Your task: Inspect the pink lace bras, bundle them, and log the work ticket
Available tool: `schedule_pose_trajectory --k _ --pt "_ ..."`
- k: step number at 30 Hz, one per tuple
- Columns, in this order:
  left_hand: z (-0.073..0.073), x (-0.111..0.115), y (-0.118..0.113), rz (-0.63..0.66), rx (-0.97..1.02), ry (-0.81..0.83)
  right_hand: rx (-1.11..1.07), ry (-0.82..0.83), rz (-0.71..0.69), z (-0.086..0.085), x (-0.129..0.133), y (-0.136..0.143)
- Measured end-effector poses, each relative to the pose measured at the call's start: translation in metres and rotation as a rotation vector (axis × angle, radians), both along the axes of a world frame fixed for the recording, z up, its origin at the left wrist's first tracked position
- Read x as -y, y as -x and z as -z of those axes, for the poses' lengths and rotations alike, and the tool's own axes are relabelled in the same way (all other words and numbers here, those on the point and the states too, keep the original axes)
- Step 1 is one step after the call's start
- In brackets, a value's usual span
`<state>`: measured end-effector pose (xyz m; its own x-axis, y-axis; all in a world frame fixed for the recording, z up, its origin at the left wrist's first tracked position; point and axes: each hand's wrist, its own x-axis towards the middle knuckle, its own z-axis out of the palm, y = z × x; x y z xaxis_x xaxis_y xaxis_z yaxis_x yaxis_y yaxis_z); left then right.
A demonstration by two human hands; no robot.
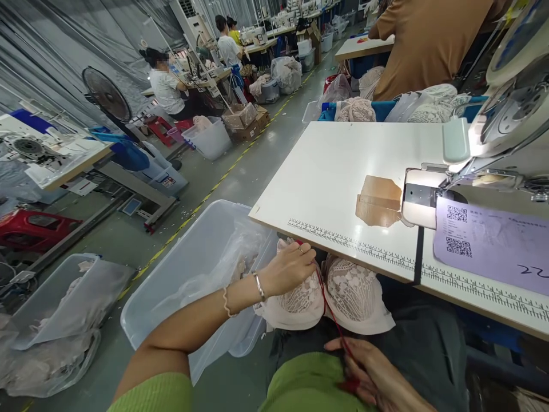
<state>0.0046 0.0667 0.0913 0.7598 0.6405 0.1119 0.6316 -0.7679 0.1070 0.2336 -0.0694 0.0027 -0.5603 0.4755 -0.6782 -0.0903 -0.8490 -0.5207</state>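
Lace bra cups [354, 294] in pale beige lie on the lap, just under the front edge of the white sewing table [326, 171]. My left hand [291, 268], wearing a ring and bracelets, is closed over the upper part of the left cup, fingers pinched at the red cord. That thin red cord [328, 303] runs down between the cups to my right hand [364, 369]. Low in front of the green top, my right hand has its fingers curled round the cord, with a red bunch below it.
A sewing machine [510, 126] stands at the table's right, beside a purple paper [493, 246]. A translucent bin [171, 269] is at the left of the lap. A person in brown [429, 46] sits beyond the table; others work farther back.
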Motion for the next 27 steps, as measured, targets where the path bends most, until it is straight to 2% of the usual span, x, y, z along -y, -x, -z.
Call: schedule_pose_trajectory --k 2,3,5,7,8,9,11,13,15,19,23,27 --pt "0.012 0.004 -0.010 -0.143 0.019 -0.048 -0.037 -0.027 -0.072 -0.009 -0.010 0.002" --pt "0.018 0.004 -0.014 -0.207 0.061 0.023 -0.020 -0.086 -0.061 -0.014 -0.016 0.002" --pt "0.027 0.003 -0.021 -0.239 0.154 0.282 0.077 -0.243 0.078 -0.022 -0.032 0.002" --pt "0.030 -0.002 -0.025 -0.159 0.199 0.531 0.175 -0.380 0.248 -0.028 -0.048 0.002" --pt "0.030 -0.005 -0.025 -0.092 0.197 0.615 0.197 -0.438 0.278 -0.030 -0.055 0.003" --pt "0.028 -0.008 -0.025 -0.024 0.182 0.665 0.208 -0.504 0.256 -0.031 -0.062 0.005" --pt "0.027 -0.014 -0.024 0.081 0.141 0.707 0.240 -0.716 0.098 -0.030 -0.071 0.009" --pt "0.027 -0.017 -0.022 0.130 0.112 0.717 0.346 -1.001 -0.073 -0.026 -0.076 0.013" --pt "0.030 -0.018 -0.021 0.121 0.102 0.704 0.525 -1.239 -0.193 -0.020 -0.077 0.017" --pt "0.034 -0.012 -0.023 0.015 0.051 0.635 0.864 -1.450 -0.363 -0.007 -0.073 0.027" --pt "0.029 -0.004 -0.026 -0.041 0.021 0.593 1.054 -1.649 -0.289 0.001 -0.067 0.034" --pt "0.025 0.000 -0.024 -0.131 -0.118 0.456 1.110 -1.753 -0.242 0.004 -0.059 0.032"
